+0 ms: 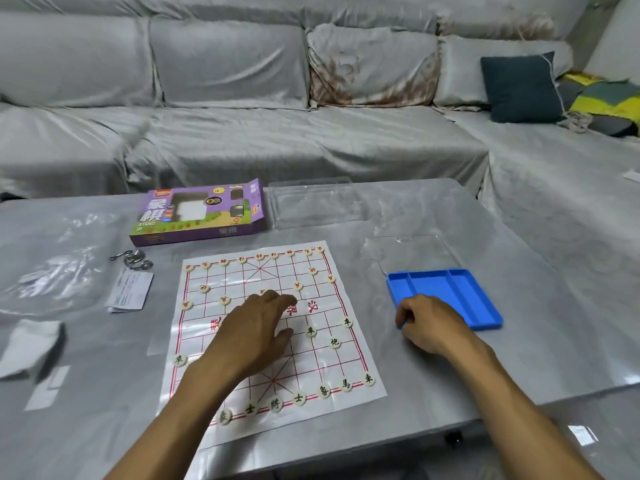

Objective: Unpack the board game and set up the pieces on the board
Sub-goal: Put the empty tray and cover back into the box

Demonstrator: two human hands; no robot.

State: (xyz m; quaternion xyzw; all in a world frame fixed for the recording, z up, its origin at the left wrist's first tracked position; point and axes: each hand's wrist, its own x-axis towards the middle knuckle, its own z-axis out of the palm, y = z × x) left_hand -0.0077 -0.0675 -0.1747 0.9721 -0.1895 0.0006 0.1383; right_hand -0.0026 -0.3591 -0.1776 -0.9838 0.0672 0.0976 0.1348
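The paper board [322,362] with red grid lines lies flat on the table. Red-marked round pieces [204,288] stand along its far rows, black-marked pieces [298,398] along the near row and right side. My left hand [256,330] lies over the board's middle, fingers loosely stretched and fingertips down on the paper; what is under it is hidden. My right hand [429,323] rests at the near left corner of the blue tray [460,292], fingers curled in, nothing visible in them. No pieces show in the tray's compartments.
The purple game box [201,213] lies open beyond the board, a clear plastic lid [311,202] beside it. A metal ring puzzle [133,259], a leaflet [130,289] and plastic wrap [52,271] lie at the left. A covered sofa [242,133] stands behind the table.
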